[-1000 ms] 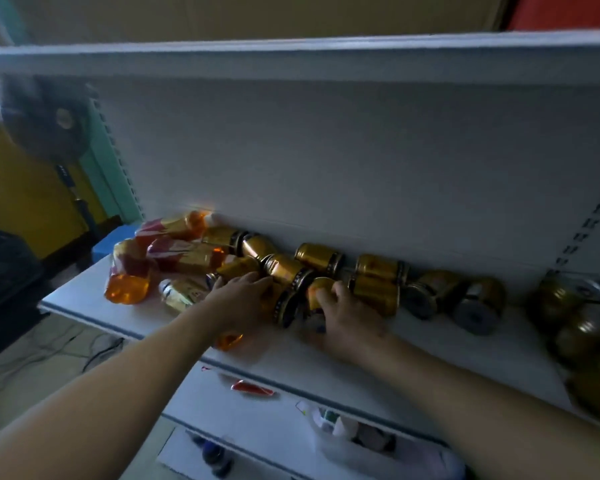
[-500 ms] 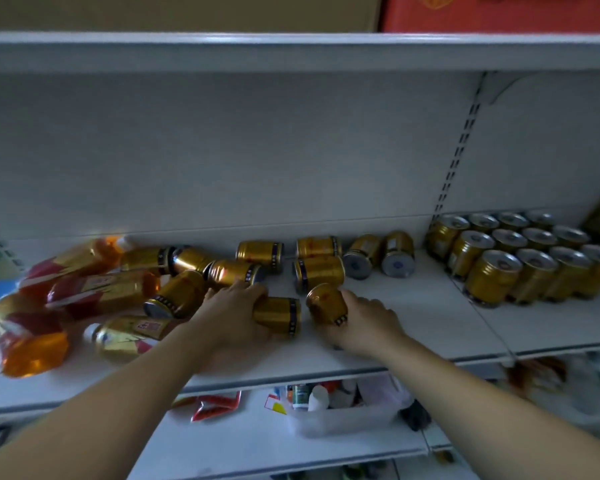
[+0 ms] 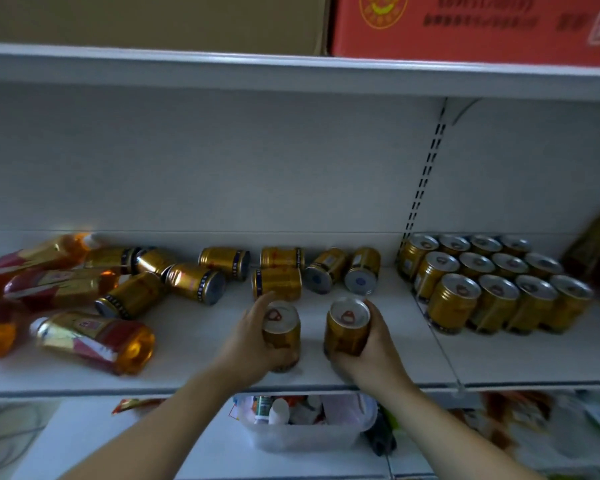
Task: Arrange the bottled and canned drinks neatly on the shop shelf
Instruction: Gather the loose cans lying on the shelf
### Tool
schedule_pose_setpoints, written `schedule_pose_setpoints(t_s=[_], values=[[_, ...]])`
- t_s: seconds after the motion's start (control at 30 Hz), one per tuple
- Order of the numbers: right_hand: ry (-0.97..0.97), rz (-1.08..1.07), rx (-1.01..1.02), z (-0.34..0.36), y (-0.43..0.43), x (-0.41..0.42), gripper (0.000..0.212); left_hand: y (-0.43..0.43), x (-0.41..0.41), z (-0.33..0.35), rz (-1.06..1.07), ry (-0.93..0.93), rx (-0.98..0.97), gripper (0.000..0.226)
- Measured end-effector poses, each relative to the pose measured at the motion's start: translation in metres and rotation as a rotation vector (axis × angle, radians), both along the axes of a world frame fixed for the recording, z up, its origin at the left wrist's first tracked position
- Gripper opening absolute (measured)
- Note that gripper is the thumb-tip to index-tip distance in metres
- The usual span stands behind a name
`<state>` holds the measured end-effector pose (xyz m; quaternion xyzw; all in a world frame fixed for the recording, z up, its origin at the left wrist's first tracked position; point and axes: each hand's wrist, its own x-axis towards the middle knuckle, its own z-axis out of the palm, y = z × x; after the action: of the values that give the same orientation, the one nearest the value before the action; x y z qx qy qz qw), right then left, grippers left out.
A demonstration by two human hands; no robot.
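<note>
The left hand (image 3: 245, 344) is clamped around the side wall of the upright left can (image 3: 284, 330). The right hand (image 3: 376, 351) is clamped around the upright right can (image 3: 345, 332). Both cans are at the near edge of the shelf (image 3: 194, 344), just apart. Toppled cans (image 3: 196, 282) lie farther back, a standing block of cans (image 3: 492, 285) is at right, and bottles (image 3: 94, 341) lie flat at left. The cans appear rigid, smooth and, if full, weighty. Grip mid-body, not the rim; a tipped can will probably roll.
</note>
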<state>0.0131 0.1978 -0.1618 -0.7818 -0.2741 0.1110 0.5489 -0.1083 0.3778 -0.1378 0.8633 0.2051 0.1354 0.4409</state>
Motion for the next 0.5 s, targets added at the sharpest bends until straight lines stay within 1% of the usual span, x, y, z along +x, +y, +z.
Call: schedule_pose_setpoints(t_s=[0.07,0.1,0.17,0.23,0.3,0.4,0.5], values=[[0.041,0.014,-0.021,0.002,-0.002,0.003,0.069,-0.009,-0.003,-0.008,0.07,-0.087,-0.189,0.094],[0.059,0.015,-0.029,0.004,-0.004,0.004,0.065,-0.012,-0.003,-0.01,0.118,-0.109,-0.241,0.092],[0.09,-0.004,-0.006,0.009,-0.014,0.006,0.062,-0.019,0.002,-0.007,0.164,-0.132,-0.303,0.083],[0.118,-0.061,0.06,0.02,-0.03,0.007,0.059,-0.026,0.012,0.001,0.147,-0.173,-0.351,0.075],[0.116,-0.163,0.145,0.031,-0.05,0.006,0.059,-0.038,0.027,0.012,0.09,-0.21,-0.391,0.072],[0.124,-0.339,0.288,0.043,-0.087,0.007,0.062,-0.068,0.055,0.028,-0.07,-0.222,-0.445,0.066],[0.079,-0.53,0.349,0.052,-0.134,0.006,0.052,-0.109,0.082,0.04,-0.236,-0.213,-0.479,0.058]])
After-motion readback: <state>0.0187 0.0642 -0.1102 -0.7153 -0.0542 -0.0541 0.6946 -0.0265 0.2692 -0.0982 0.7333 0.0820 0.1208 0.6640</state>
